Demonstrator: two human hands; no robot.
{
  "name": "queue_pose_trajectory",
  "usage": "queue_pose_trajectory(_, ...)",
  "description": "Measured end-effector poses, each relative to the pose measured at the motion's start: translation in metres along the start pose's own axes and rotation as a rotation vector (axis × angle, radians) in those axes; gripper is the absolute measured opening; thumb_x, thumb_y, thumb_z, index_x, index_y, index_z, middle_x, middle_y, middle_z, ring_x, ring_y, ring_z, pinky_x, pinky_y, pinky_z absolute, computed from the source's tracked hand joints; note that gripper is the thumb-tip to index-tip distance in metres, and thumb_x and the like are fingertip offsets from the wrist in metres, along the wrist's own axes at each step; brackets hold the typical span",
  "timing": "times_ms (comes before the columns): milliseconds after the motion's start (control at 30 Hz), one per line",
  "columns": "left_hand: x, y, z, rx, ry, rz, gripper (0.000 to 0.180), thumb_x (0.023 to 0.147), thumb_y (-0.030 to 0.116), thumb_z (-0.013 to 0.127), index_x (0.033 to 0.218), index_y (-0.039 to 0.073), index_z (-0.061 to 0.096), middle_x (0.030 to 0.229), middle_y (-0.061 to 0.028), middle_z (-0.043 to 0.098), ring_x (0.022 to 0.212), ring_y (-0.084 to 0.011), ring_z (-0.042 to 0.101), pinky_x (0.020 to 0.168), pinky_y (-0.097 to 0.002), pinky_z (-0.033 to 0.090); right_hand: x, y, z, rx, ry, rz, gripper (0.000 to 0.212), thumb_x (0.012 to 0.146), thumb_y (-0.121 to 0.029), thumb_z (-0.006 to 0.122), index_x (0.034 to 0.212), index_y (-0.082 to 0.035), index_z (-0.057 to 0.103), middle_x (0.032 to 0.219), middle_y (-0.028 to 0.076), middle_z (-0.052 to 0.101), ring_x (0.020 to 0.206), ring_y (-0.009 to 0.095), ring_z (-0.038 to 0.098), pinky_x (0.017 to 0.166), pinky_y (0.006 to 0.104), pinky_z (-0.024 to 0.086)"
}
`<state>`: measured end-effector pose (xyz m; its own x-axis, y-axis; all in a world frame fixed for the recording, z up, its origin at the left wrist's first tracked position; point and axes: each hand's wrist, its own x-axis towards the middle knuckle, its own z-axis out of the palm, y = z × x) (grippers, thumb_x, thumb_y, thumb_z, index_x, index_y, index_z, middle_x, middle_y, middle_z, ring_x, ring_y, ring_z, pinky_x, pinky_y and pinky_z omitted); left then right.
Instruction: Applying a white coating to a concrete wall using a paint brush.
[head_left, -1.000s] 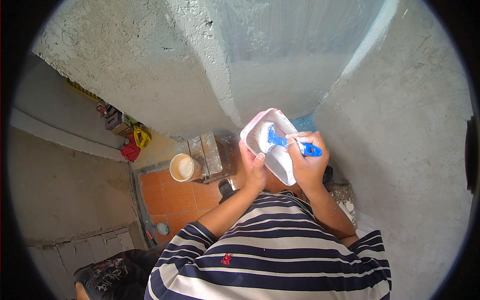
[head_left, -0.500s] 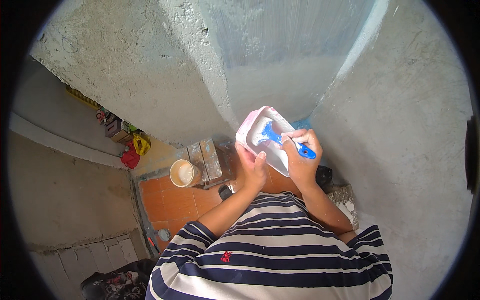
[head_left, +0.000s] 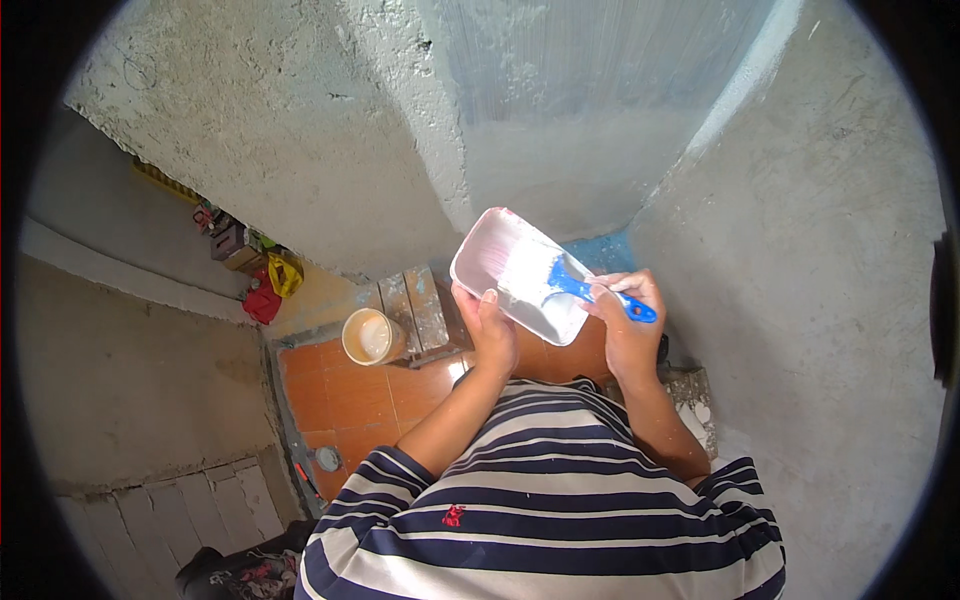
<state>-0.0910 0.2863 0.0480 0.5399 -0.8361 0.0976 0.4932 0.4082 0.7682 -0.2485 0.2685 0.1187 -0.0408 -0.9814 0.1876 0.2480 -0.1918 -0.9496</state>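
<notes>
A white rectangular tray (head_left: 469, 262) with pinkish smears inside is gripped at its near left side by my left hand (head_left: 489, 325), thumb over the rim. In my right hand (head_left: 630, 318) is a paintbrush (head_left: 575, 280) with a blue handle, fingers wrapped round it. Its wide white bristles lie over the tray's inside, pointing left. The handle's end sticks out beyond my right fingers. White stains mark my right fingers.
A tub (head_left: 376, 337) of whitish liquid stands by a paint-spattered wooden stool (head_left: 422, 310), over orange floor tiles (head_left: 365, 410). Rough grey walls (head_left: 820, 220) rise ahead and at the right. Red and yellow bags (head_left: 284, 276) lie at the left.
The tray has shifted left and turned to show more of its inside. My right hand and the brush have moved right, and the bristles now lie flatter.
</notes>
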Motion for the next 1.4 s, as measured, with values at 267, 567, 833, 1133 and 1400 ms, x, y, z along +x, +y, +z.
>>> queue_pose_trajectory(267, 0.022, -0.003, -0.037, -0.122, 0.130, -0.249, 0.050, 0.097, 0.024, 0.047, 0.142, 0.008, 0.030, 0.135, -0.0108, 0.045, 0.127, -0.0248, 0.046, 0.108, -0.0428, 0.038, 0.012, 0.002, -0.027, 0.373, 0.089, 0.196, 0.018, 0.089, 0.008, 0.060, 0.101, -0.004, 0.053, 0.110, 0.019, 0.062, 0.107, 0.029, 0.063, 0.094, 0.0410, 0.057)
queue_pose_trajectory(567, 0.093, 0.017, -0.118, -0.169, 0.123, -0.369, 0.048, 0.099, 0.027, 0.043, 0.142, 0.008, 0.034, 0.136, -0.0115, 0.047, 0.130, -0.0265, 0.045, 0.111, -0.0441, 0.033, 0.023, 0.043, -0.022, 0.432, 0.492, 0.181, 0.012, 0.094, 0.002, 0.059, 0.105, -0.003, 0.055, 0.115, 0.019, 0.061, 0.108, 0.027, 0.064, 0.097, 0.0393, 0.055)
queue_pose_trajectory(833, 0.147, 0.064, -0.158, 0.046, 0.108, -0.490, 0.063, 0.101, 0.047, 0.034, 0.147, 0.004, 0.035, 0.145, -0.0122, 0.046, 0.135, -0.0300, 0.042, 0.115, -0.0445, 0.030, 0.022, 0.190, -0.003, 0.589, 0.799, 0.169, 0.004, 0.095, 0.002, 0.059, 0.098, 0.004, 0.058, 0.104, 0.017, 0.064, 0.105, 0.029, 0.066, 0.100, 0.0409, 0.055)
queue_pose_trajectory(1133, 0.191, 0.060, -0.203, 0.198, 0.071, -0.618, 0.068, 0.096, 0.049, 0.038, 0.149, 0.007, 0.033, 0.145, -0.0125, 0.043, 0.133, -0.0318, 0.044, 0.111, -0.0485, 0.037, 0.026, 0.401, -0.025, 0.596, 1.101, 0.334, 0.014, 0.092, 0.003, 0.060, 0.102, 0.000, 0.051, 0.102, 0.015, 0.063, 0.100, 0.030, 0.068, 0.093, 0.0413, 0.059)
queue_pose_trajectory(1400, 0.199, -0.034, -0.230, 0.357, 0.136, -0.680, 0.076, 0.088, 0.054, 0.047, 0.147, 0.008, 0.035, 0.146, -0.0130, 0.042, 0.134, -0.0341, 0.043, 0.110, -0.0499, 0.038, 0.051, 0.553, -0.055, 0.571, 1.116, 0.582, 0.013, 0.094, -0.005, 0.060, 0.106, -0.002, 0.056, 0.101, 0.013, 0.067, 0.100, 0.025, 0.068, 0.087, 0.0355, 0.057)
